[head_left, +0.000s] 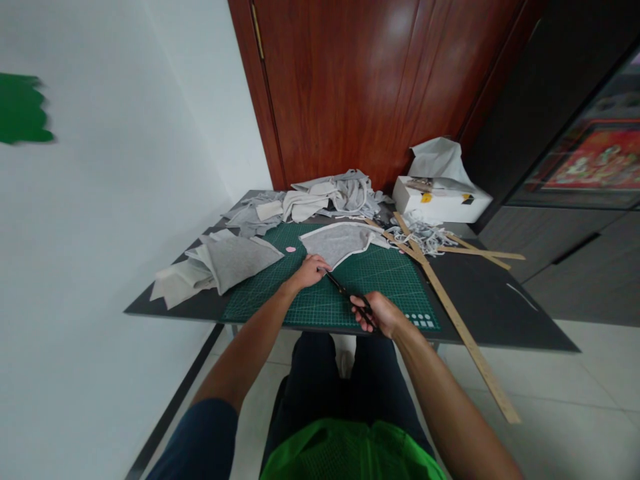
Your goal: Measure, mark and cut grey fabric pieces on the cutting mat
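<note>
A grey fabric piece (340, 241) with a pale border lies on the green cutting mat (395, 277). My left hand (311, 271) pinches its lower left corner. Black scissors (345, 291) are in my right hand (373, 312), whose fingers wrap round the handles near the mat's front edge. The scissor tips point up and left and reach the fabric's lower corner, beside my left fingertips. Whether the blades are parted is too small to tell.
Grey and cream fabric pieces (240, 257) lie at the left, and a fabric heap (345, 192) sits at the back. A white box (435, 202) stands at the back right, near fabric scraps (423, 235). A long wooden ruler (465, 333) overhangs the dark table's (520, 320) front edge.
</note>
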Demonstrator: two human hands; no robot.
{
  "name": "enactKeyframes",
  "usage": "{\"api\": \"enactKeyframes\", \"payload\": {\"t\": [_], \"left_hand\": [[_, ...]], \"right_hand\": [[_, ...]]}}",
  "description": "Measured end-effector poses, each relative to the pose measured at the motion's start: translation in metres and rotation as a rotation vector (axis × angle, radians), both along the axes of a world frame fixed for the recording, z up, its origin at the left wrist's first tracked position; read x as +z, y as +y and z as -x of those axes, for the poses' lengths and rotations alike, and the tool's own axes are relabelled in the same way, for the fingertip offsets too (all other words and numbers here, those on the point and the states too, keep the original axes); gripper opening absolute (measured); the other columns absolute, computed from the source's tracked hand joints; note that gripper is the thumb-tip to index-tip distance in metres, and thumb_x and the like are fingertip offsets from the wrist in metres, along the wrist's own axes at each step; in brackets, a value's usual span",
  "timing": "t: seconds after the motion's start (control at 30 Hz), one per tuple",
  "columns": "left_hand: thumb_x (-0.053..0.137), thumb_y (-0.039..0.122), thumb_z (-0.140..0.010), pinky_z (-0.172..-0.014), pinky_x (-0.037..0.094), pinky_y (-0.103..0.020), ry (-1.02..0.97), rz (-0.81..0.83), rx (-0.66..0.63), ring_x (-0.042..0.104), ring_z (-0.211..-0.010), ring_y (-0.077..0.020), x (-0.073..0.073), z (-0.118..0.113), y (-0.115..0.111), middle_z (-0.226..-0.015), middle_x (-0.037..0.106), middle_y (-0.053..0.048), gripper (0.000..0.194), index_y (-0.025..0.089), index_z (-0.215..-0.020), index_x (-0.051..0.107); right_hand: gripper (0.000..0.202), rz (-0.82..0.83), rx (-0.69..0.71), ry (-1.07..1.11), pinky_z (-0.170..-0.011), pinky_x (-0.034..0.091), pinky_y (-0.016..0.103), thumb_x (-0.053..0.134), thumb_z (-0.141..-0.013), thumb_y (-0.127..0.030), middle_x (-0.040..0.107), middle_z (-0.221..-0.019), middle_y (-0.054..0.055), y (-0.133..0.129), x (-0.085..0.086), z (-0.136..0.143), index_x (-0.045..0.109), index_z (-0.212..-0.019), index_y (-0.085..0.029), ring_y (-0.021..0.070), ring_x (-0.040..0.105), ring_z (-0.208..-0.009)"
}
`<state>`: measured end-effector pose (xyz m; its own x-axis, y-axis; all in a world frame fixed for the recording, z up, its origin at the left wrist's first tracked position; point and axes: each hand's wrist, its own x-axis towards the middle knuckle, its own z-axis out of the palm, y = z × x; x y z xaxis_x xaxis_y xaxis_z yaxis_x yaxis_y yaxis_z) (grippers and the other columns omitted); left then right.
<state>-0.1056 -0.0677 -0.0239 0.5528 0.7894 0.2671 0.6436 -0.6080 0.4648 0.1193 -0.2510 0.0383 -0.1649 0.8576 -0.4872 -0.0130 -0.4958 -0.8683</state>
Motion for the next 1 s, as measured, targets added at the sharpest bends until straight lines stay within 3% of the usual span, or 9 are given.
{"api": "enactKeyframes", "payload": {"t": [0.5,1.0], "left_hand": [[0.061,0.010,-0.081,-0.123,0.032,-0.054,0.034,-0.032,0.070,0.042,-0.141,-0.0315,0.003,-0.003,-0.015,-0.152,0.056,-0.005,0.039,0.028,-0.105,0.086],[0.059,0.008,-0.079,-0.120,0.031,-0.062,0.058,-0.011,0.107,0.035,-0.144,-0.0344,0.008,-0.006,-0.023,-0.159,0.052,-0.003,0.043,0.030,-0.105,0.085]], "right_hand": [[0.030,0.009,-0.020,0.038,-0.035,0.037,0.023,0.060,-0.097,-0.029,0.061,-0.053,0.004,0.000,-0.002,0.008,0.062,-0.070,-0.015,0.0124,0.053,-0.037],[0.030,0.002,-0.060,0.077,-0.034,0.034,0.022,0.064,-0.093,-0.032,0.061,-0.054,0.002,-0.003,-0.011,0.015,0.062,-0.068,-0.015,0.0120,0.054,-0.036]]}}
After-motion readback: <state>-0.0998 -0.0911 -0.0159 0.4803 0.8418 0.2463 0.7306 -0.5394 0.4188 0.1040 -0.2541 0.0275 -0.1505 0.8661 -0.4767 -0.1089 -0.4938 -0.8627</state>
